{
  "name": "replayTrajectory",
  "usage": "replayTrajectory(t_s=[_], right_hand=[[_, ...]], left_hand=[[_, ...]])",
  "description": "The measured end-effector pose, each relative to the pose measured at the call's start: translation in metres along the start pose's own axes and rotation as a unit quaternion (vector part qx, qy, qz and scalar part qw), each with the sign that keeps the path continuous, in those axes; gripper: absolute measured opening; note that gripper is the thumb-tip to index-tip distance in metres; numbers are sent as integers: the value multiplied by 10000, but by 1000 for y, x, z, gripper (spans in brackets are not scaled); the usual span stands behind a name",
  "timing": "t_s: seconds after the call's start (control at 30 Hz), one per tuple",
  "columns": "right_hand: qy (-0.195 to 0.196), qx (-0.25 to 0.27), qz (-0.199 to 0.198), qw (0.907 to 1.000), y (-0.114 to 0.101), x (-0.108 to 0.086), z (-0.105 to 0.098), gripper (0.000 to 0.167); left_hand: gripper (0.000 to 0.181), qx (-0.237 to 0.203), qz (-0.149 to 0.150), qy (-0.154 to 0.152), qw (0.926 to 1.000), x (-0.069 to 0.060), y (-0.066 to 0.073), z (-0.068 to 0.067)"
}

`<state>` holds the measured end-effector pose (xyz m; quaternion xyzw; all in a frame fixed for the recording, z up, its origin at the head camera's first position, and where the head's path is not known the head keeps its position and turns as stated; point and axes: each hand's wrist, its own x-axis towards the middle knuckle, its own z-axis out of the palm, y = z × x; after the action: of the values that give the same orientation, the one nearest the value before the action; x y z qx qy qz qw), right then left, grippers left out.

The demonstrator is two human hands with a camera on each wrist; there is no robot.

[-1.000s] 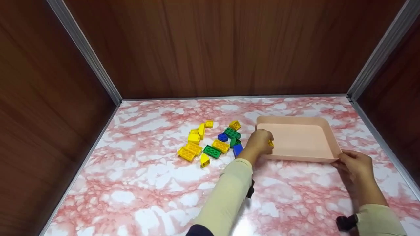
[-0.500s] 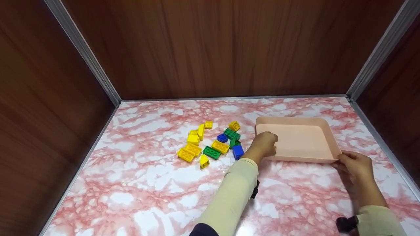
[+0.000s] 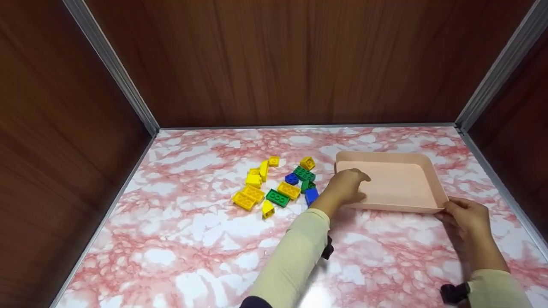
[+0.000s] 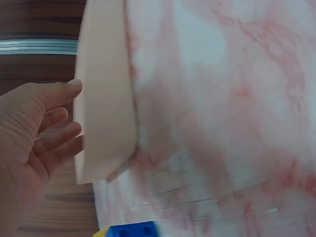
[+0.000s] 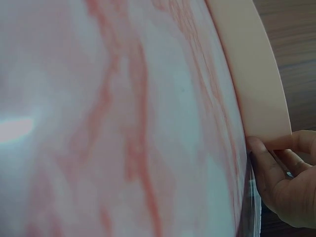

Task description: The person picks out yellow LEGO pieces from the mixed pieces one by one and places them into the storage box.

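Observation:
A shallow peach tray (image 3: 394, 182) stands on the right half of the table. My left hand (image 3: 347, 187) hangs over its left end, with thumb and fingers apart. In the left wrist view, that hand (image 4: 42, 128) shows nothing held, though the tray's wall (image 4: 106, 98) covers some fingertips. At the near right corner, my right hand (image 3: 467, 216) pinches the tray's edge. The right wrist view has its thumb and fingers (image 5: 269, 168) on either side of the corner. The tray floor behind my left hand is hidden.
Left of the tray lie several loose toy building bricks: yellow ones (image 3: 253, 180), green ones (image 3: 278, 197) and blue ones (image 3: 311, 196). The blue brick nearest my left forearm is partly covered by it. Brown wood-grain panels (image 3: 299, 64) wall in the marbled table (image 3: 205, 256).
A second ago my left hand held a small yellow brick at the tray's left end. Its fingers have since spread, and no brick shows there. The right hand has stayed on the corner.

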<state>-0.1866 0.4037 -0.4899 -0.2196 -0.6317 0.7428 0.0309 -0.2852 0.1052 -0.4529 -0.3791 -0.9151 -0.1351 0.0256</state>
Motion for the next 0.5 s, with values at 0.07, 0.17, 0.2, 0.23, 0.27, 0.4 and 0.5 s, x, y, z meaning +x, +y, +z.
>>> replayTrajectory(t_s=[0.07, 0.17, 0.2, 0.23, 0.27, 0.4, 0.5], right_hand=[[-3, -103, -5, 9999, 0, 1, 1, 11], [58, -264, 27, 9996, 0, 2, 2, 28], [72, -288, 38, 9996, 0, 2, 2, 34], [100, -315, 58, 9994, 0, 2, 2, 41], [122, -352, 76, 9993, 0, 2, 3, 47], [121, -444, 157, 9988, -1, 2, 2, 63], [125, -436, 209, 9988, -1, 3, 2, 63]], left_hand=[[43, -48, 87, 51, 9999, -6, 0, -6], [45, -98, 164, 173, 9997, -18, 1, -11], [45, -121, 174, 226, 9995, -22, 2, -12], [46, -134, 178, 269, 9994, -27, 2, -13], [47, -154, 187, 297, 9993, -31, 3, -13], [46, -278, 231, 523, 9980, -50, 2, -12], [43, -422, 307, 758, 9958, -65, -1, -10]])
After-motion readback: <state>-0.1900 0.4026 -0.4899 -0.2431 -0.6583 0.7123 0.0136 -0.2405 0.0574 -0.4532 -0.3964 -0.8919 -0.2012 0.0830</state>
